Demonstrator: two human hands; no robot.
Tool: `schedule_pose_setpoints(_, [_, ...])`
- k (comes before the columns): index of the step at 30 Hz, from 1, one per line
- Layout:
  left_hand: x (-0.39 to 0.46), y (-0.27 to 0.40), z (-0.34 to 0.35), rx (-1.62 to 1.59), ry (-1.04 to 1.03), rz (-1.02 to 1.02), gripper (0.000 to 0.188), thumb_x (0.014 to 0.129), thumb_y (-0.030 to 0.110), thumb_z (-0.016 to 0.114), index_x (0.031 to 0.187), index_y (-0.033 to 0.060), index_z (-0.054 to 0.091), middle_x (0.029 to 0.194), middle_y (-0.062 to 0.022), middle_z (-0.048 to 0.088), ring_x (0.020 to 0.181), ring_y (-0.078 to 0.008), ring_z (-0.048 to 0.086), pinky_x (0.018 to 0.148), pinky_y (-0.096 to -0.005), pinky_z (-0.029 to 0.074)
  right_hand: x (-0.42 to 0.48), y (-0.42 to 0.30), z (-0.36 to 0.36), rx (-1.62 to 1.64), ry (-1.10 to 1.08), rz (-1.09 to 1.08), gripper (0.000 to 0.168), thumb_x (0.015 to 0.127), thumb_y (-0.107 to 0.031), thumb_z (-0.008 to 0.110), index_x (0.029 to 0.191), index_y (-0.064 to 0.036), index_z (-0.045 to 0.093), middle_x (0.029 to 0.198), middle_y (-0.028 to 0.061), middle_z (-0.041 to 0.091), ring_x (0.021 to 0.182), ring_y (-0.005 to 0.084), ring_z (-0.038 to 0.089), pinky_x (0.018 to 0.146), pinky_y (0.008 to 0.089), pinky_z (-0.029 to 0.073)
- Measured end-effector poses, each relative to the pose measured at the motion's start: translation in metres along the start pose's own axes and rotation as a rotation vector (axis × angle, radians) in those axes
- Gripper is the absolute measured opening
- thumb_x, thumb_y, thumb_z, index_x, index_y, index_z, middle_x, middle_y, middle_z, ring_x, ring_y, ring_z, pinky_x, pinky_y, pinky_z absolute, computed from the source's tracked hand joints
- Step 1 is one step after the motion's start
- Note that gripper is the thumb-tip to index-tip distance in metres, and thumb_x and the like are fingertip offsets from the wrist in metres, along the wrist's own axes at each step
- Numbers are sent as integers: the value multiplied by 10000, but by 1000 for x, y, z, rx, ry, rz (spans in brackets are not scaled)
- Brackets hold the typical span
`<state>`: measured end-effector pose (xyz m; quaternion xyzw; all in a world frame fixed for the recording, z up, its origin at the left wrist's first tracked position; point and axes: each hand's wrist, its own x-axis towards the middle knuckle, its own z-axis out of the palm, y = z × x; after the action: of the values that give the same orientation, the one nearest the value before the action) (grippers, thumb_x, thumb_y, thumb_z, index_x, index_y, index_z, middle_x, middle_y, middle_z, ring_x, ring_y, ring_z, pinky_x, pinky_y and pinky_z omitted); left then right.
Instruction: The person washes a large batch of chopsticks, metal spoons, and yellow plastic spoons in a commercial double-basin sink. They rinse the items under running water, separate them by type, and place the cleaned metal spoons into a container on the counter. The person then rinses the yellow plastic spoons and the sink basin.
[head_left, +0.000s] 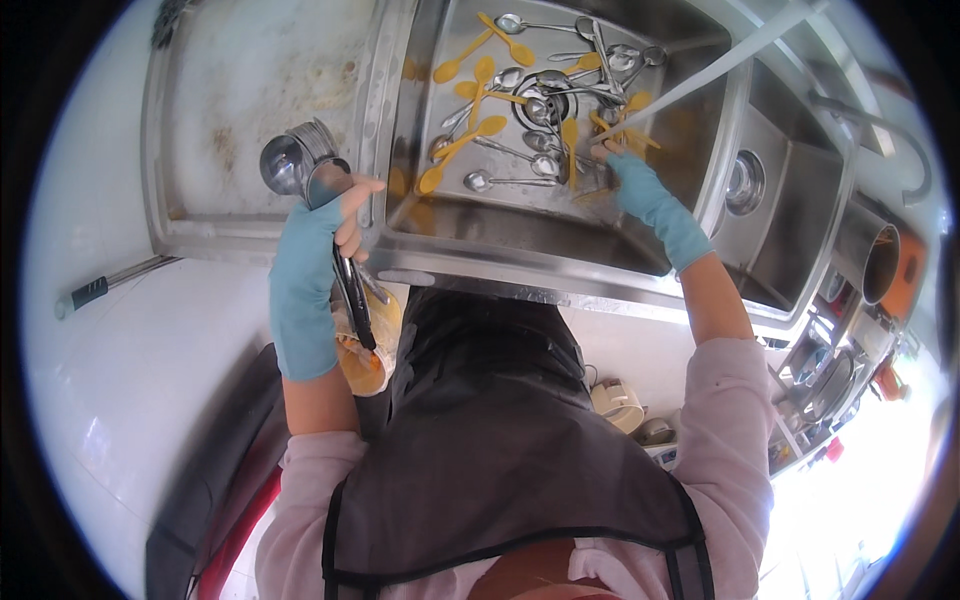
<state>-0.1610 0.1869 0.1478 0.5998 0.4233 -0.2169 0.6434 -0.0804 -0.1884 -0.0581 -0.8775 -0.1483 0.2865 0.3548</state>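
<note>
My left hand (330, 217), in a blue glove with bare fingertips showing, grips a bundle of ladles and other utensils (289, 161) beside the sink's left rim. Their metal bowls point up and dark handles hang below the hand. In the right part of the sink basin, my right hand (622, 165), gloved the same way, reaches down with its fingertips by yellow spoons (637, 105). What its fingers hold is not clear. Metal spoons (476, 180) and more yellow spoons (431, 178) lie scattered over the basin floor (510, 202), several around the drain (544, 112).
A pale hose or pipe (720, 67) slants down across the basin's right side. A second basin (787, 202) adjoins at right, a stained steel drainboard (277, 90) at left. Below my left hand is a yellowish container (371, 375). Shelves with kitchenware (832, 382) stand lower right.
</note>
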Motion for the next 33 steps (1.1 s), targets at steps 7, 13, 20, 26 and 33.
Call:
schedule_pose_setpoints(7, [0,-6,12,-59,-98,41,207,758,192,576,917,58,585,512,30,376,438,-85,366,479,-247,379,3,-69,-57,625,-44,269,349,836,-159,509,1159,-31,473,1091,85,538,930,182,542,821,265,417])
schedule_pose_setpoints(13, [-12,-9,18,-68,-122,144,225,763,185,578,928,32,579,518,20,410,456,-98,422,498,-253,418,3,-86,-118,704,24,253,329,851,-188,494,1141,-31,490,1002,94,587,913,178,560,805,276,438])
schedule_pose_setpoints(20, [-57,-23,18,-116,98,148,241,756,194,596,927,25,574,508,13,408,449,-107,425,458,-248,400,80,-78,-194,-293,525,-99,490,707,-406,599,974,1,536,920,191,581,864,357,547,744,409,432])
schedule_pose_setpoints(26, [-121,-68,12,-255,343,113,140,748,172,618,778,81,517,471,15,369,391,-115,386,408,-255,363,155,-101,-200,-651,547,-363,551,734,-470,550,1098,-63,473,909,183,583,855,325,560,735,397,447])
schedule_pose_setpoints(33, [-179,-126,-7,-319,463,115,168,780,134,572,895,12,566,485,1,404,407,-105,397,401,-237,355,185,-123,-185,-412,539,-37,509,825,-468,357,882,-27,604,810,177,609,803,330,574,724,409,441])
